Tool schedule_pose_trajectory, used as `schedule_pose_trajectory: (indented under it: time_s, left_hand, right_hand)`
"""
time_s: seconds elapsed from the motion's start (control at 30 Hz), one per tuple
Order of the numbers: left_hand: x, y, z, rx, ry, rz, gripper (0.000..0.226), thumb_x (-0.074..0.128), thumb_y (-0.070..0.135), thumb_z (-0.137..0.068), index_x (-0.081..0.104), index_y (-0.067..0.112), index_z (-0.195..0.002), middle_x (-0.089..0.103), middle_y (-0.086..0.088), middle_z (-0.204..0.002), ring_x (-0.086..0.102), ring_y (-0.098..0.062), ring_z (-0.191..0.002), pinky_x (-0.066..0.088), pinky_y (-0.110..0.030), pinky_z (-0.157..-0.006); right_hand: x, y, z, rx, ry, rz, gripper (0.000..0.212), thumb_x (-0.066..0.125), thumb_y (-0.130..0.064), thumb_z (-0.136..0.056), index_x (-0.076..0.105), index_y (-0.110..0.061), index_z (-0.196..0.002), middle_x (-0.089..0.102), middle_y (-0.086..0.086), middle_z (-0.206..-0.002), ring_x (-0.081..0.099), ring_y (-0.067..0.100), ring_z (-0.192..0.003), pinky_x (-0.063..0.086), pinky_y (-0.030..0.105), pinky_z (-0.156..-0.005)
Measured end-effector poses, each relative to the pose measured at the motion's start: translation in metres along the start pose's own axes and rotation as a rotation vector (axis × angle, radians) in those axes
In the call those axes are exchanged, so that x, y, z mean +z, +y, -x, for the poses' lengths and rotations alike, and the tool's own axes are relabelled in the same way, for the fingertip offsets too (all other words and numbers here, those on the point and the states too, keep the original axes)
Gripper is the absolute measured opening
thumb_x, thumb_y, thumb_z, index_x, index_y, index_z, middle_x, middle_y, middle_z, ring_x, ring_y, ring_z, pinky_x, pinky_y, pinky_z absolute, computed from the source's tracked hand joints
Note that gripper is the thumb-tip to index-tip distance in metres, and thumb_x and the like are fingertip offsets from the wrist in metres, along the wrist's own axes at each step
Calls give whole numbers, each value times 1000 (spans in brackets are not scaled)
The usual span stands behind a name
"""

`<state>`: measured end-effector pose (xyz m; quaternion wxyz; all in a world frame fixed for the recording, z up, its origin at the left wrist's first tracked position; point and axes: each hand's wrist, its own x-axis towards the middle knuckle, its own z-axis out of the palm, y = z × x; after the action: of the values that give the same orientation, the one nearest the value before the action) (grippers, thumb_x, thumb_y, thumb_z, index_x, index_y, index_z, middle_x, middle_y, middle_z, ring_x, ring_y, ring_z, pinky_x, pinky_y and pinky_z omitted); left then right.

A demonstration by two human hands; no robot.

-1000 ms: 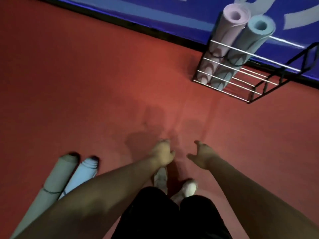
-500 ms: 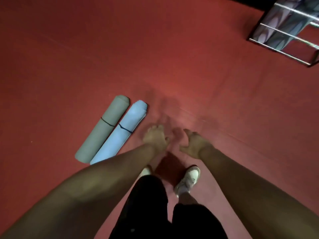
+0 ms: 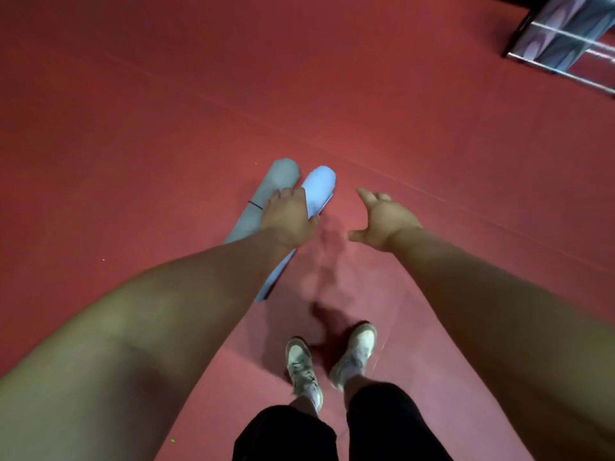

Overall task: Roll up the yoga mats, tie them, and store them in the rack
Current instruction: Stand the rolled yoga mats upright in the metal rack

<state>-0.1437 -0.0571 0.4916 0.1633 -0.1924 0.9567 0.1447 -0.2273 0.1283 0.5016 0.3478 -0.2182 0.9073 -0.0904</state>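
Red floor [image 3: 432, 128] fills the view, the rack [image 3: 559, 73] at its far right corner. A rolled grey mat [image 3: 278, 178] and blue mat [image 3: 320, 183] lie side by side. The left hand [image 3: 288, 217] reaches over both, fingers straight; the right hand [image 3: 382, 221] is spread, empty.

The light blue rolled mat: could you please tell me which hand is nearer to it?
Left. The left hand is over the light blue rolled mat; the right hand hovers apart, off to its right.
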Motion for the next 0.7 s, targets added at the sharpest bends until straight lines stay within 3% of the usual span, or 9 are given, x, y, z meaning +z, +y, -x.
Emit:
schedule_pose_trajectory:
  time_s: [0.17,0.3,0.5,0.7]
  left_hand:
    - [41,-51,6,-52,-80,-3,67,64,50,-85,44,11,-136,50,-14,-135,44,-32,-127,36,-41,-107]
    - [127,-103,-15,-71,-154,19,84,69,60,-78,38,15,-143,46,-12,-141,41,-30,-132,35,-40,-109]
    - [283,-190,-113,-105,-147,52,97,75,69,-63,40,18,-137,50,-9,-134,47,-30,-125,40,-41,-104]
    - [427,-242,-218,-115,-97,154,108,76,66,-68,29,13,-149,41,-14,-141,41,-32,-131,41,-42,-105]
  right_hand:
    - [54,-33,-26,-70,-50,17,111,78,-51,-76,8,-28,-159,23,11,-160,37,34,-141,40,44,-110]
    - [121,-32,-78,-63,-67,67,110,79,-50,-76,8,-30,-159,25,9,-159,37,34,-140,42,46,-108]
    - [242,-19,-215,-114,19,180,111,79,-50,-77,7,-30,-158,24,5,-161,37,37,-138,41,45,-105]
    - [379,9,-360,-27,72,-15,106,66,-64,-82,4,-25,-158,23,10,-158,43,36,-136,40,47,-108]
